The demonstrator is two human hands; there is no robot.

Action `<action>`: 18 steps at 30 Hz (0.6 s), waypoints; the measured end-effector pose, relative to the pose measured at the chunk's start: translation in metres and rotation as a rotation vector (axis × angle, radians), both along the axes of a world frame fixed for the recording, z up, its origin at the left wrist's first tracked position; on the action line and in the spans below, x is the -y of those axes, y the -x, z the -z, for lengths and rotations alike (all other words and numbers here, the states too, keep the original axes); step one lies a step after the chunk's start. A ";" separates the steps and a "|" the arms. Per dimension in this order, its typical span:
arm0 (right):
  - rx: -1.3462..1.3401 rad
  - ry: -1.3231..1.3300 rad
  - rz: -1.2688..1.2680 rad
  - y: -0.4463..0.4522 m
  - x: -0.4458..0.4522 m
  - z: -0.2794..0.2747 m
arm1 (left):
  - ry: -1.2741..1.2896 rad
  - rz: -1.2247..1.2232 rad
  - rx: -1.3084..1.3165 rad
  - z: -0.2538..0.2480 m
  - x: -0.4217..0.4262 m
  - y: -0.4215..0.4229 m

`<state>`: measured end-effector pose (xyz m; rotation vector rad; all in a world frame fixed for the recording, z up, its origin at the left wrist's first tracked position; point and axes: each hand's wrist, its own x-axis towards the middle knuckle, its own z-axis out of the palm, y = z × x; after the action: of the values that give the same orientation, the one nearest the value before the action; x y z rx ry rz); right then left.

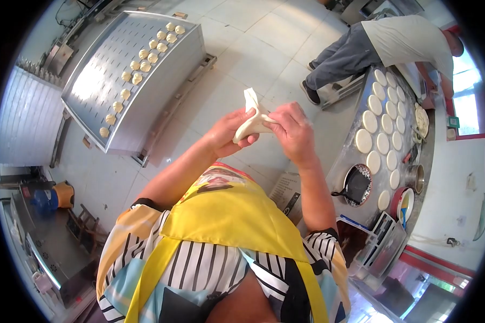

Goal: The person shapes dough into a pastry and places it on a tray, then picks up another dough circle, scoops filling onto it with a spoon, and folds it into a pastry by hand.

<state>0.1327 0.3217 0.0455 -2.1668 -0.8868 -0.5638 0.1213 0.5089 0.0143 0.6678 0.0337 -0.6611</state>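
A pale, soft piece of dough [249,125] is held up in front of my yellow apron, folded, with one end sticking up. Its left side rests in my left hand [229,129], whose thumb presses on it and whose fingers curl beneath. My right hand [293,128] pinches the dough's right edge between thumb and fingers. What lies inside the fold, if anything, is hidden.
At upper left, a perforated metal tray [91,70] bears several shaped dough pieces [145,66]. On the right, a worktable [350,145] holds several flat dough rounds [363,140] and a patterned bowl [358,185]. Another person [404,43] bends over its far end.
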 end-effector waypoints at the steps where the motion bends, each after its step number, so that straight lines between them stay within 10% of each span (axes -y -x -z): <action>1: -0.002 -0.051 0.023 0.001 0.000 -0.001 | 0.010 0.005 -0.024 0.000 0.000 0.000; 18: -0.567 -0.733 -0.071 0.018 0.014 0.007 | 0.243 0.016 -0.054 0.014 -0.004 -0.006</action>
<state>0.1148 0.3075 0.0388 -1.4865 -0.3559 -0.1655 0.1268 0.5129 0.0005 0.4161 -0.0021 -0.6863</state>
